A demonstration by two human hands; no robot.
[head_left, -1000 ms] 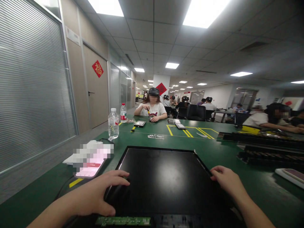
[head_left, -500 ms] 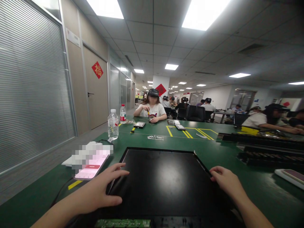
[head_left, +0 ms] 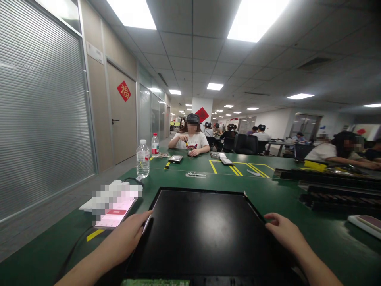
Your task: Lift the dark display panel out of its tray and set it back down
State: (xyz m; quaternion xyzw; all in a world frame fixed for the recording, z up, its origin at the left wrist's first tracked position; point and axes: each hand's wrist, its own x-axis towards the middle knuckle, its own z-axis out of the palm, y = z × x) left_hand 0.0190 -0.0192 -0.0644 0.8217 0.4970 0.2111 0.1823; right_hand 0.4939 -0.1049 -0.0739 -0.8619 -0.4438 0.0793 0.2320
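"Left hand [head_left: 127, 236] and right hand [head_left: 282, 232], one to each side. How are they set?"

"Left fingers lie nearly straight against one edge, tips hidden; right fingers bend against the opposite edge. Whether either is pinching, I can't tell: the thumbs don't show clearly."

"And around them, biggest first?"

"A green tabletop [head_left: 276, 198]. On its near part, between both hands, sits the black display panel [head_left: 208, 234], dark face up. I can't tell whether it rests fully flat."

"What's just changed?"

"The left hand. Half a second ago it is spread above the panel's face; now it is down at the side edge. The right hand stays by its own edge."

"Meaning what?"

"I'd judge the panel is better steadied, with contact on two sides and its face uncovered."

"Anything smaller?"

"Black strips [head_left: 333, 196] off to the right, well apart from the right hand. Then a clear water bottle [head_left: 143, 161] beyond the panel's left side, and a phone [head_left: 117, 212] with a pink screen just beside the left hand. Last, a green circuit board [head_left: 157, 282] at the panel's near end, mostly out of view."
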